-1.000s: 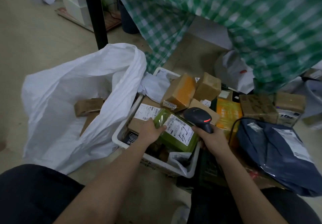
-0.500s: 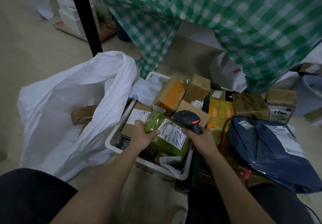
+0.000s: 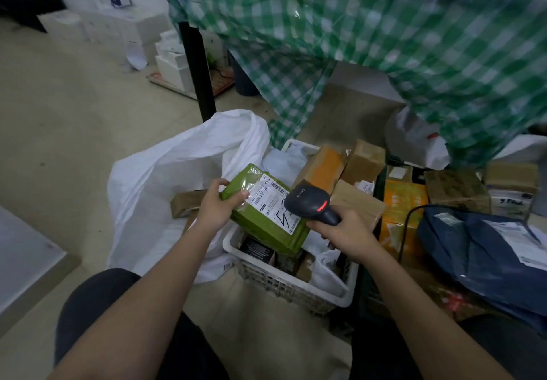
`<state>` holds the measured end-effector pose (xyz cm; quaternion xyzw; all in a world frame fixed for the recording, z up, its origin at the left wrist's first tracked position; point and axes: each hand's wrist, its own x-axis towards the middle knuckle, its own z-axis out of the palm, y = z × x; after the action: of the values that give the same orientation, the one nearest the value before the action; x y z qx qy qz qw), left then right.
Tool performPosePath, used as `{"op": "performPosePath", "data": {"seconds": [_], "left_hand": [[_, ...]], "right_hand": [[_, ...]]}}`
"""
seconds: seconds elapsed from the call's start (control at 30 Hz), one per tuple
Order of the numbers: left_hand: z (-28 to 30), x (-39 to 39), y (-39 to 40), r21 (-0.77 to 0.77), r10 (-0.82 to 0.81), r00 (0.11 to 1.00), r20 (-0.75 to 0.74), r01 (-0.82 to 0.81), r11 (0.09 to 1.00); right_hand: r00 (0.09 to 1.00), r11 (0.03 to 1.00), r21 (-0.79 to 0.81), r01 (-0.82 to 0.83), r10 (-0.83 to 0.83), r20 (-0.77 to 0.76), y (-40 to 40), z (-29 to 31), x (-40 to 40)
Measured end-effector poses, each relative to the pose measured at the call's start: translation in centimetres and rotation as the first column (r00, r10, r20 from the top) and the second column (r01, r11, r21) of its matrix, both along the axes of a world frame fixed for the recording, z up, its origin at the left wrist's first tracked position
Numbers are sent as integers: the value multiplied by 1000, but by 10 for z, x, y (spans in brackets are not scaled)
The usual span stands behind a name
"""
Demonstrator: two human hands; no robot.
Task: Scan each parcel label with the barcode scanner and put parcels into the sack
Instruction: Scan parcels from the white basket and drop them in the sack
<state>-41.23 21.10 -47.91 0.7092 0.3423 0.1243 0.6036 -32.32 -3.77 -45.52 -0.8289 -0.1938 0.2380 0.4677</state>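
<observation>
We have the green parcel (image 3: 263,217) lifted over the near-left corner of the white basket (image 3: 284,285), with its white label (image 3: 273,202) facing up. Our left hand (image 3: 214,208) grips its left edge, the thumb laid on the top face at the label's corner and the other fingers (image 3: 217,182) curled round the far side. Our right hand (image 3: 344,233) is wrapped round the handle of the barcode scanner (image 3: 307,203), whose head hangs just over the label's right part, a red light showing on it.

To our judgement the parcel is a soft plastic mailer: glossy film, slightly bulging, likely light and rather slippery. A pinch at one edge could let it sag or slide, so a hold across the short side, thumb on top and fingers beneath, seems safest, kept off the barcode so the scanner reads it cleanly.

The white sack (image 3: 177,178) gapes just beyond and left of the left fingers, a brown box (image 3: 186,203) already lying inside. More cartons (image 3: 355,169) and a dark blue mailer bag (image 3: 485,255) wait to the right of the right fingers.
</observation>
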Motion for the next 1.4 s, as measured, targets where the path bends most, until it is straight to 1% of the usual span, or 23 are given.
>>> {"op": "performPosePath", "data": {"seconds": [0.13,0.27,0.4,0.73,0.87,0.97,1.1,1.17,1.2,1.23,1.3,1.33,1.4], "left_hand": [[17,-6,2,55,28,999,24,-30,998],[29,-11,0,118,18,1000,22,-20,993],[34,-15,-2,129,4,1000,15,-6,992],[43,-19,-6,120,-15,997,73,6,993],[44,-22,-1,118,-9,997,82,-1,993],[42,-26,8,77,24,995,96,-31,997],[47,-40,26,14,100,989,109,-102,995],[51,-47,39,4,190,971,145,-193,981],[53,-51,48,53,233,959,164,-244,968],[53,-54,60,161,263,949,175,-292,943],[50,-57,86,402,295,938,181,-345,848],[47,-57,100,482,303,936,179,-352,802],[44,-52,121,569,308,935,177,-353,743]], "right_hand": [[993,994,-72,-77,83,80,2,10,-7],[992,994,-69,-80,86,91,4,20,-16],[990,992,-83,-91,99,100,3,27,-20],[984,987,-130,-98,116,138,0,40,-26],[984,987,-121,-107,122,127,5,43,-27],[987,993,-38,-115,119,109,13,44,-28],[987,996,25,-82,78,141,36,38,-24],[988,998,34,-52,46,150,53,31,-19],[989,999,31,-38,34,143,63,27,-16],[990,999,26,-28,24,137,72,23,-12],[990,1000,3,-10,9,139,92,15,-4],[989,1000,-15,1,2,148,101,11,0],[988,999,-37,17,-11,154,118,5,7]]}}
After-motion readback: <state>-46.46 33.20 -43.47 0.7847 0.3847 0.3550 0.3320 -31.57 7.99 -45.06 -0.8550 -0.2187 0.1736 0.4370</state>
